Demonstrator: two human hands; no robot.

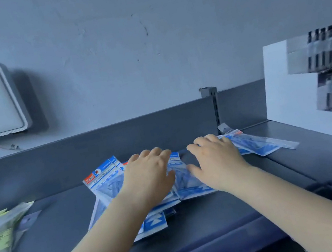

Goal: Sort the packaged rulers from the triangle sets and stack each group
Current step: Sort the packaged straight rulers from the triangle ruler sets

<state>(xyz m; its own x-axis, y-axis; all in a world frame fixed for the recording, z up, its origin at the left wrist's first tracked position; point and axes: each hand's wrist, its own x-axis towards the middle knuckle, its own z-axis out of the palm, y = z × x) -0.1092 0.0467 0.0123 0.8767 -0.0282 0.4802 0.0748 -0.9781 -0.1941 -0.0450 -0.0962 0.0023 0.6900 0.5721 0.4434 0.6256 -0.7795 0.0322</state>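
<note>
Blue-and-white packets (106,182) lie in a loose heap at the middle of the grey shelf (61,219), close to its back wall. A second spread of blue packets (259,143) fans out toward the shelf's right end, long axes pointing right. Both hands rest palm-down with fingers relaxed, grasping nothing. The left hand (147,174) lies flat on the middle heap; the right hand (215,160) touches the near end of the right-hand spread, so it is the nearer one for that group. Blur hides which packets hold rulers and which triangles. A white display box (283,91) stands at the right end.
</note>
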